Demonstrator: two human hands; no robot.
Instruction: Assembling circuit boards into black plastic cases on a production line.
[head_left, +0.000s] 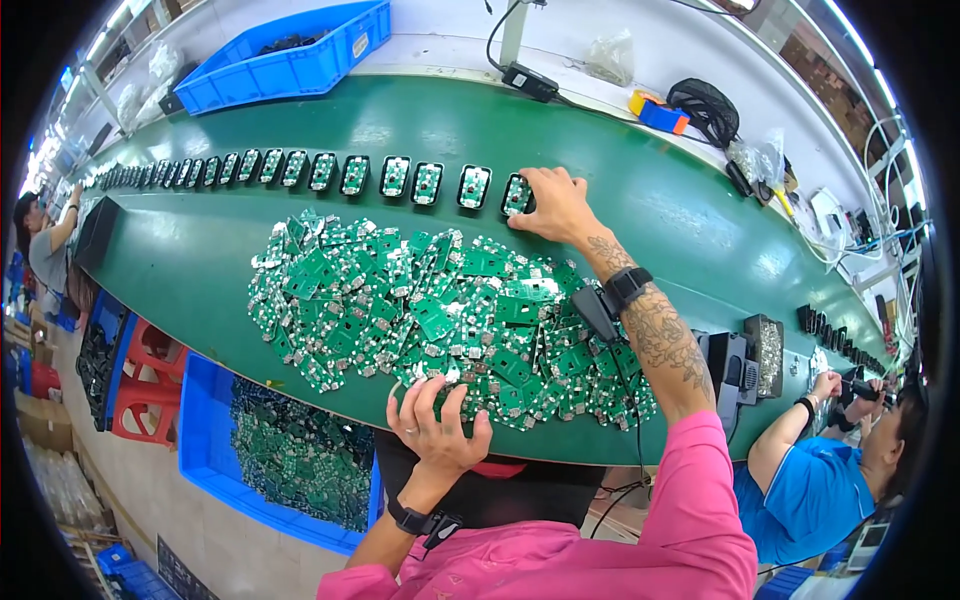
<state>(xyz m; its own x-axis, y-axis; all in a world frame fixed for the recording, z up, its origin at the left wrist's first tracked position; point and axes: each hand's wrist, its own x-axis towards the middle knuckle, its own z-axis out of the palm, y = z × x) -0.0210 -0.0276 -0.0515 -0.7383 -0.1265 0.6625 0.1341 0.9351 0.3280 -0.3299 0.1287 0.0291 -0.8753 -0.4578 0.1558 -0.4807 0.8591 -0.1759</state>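
Green circuit boards [440, 310] lie in a loose heap across the middle of the green belt worktop [660, 200], and the two hands work opposite edges of it. Just beyond the heap's far edge, the right hand [553, 205] reaches forward with its grip pressed down on the last black housing [517, 194] at the right end of a long row of housings [300, 168]; the fingers curl over the piece, so I cannot tell how firmly it is pinched. That housing stands with its long axis pointing away from the person, like its neighbours, and the row runs off leftward from this grip, each piece a little apart from the next. The left hand [440, 425] rests at the near edge of the heap, fingers spread and lightly curled over a few boards, holding none that I can make out. Boards thus lie directly under and ahead of the left grip, while the row's open end sits under the right grip, well apart from the left. A blue bin [215, 440] of more boards sits below the left hand, off the belt.
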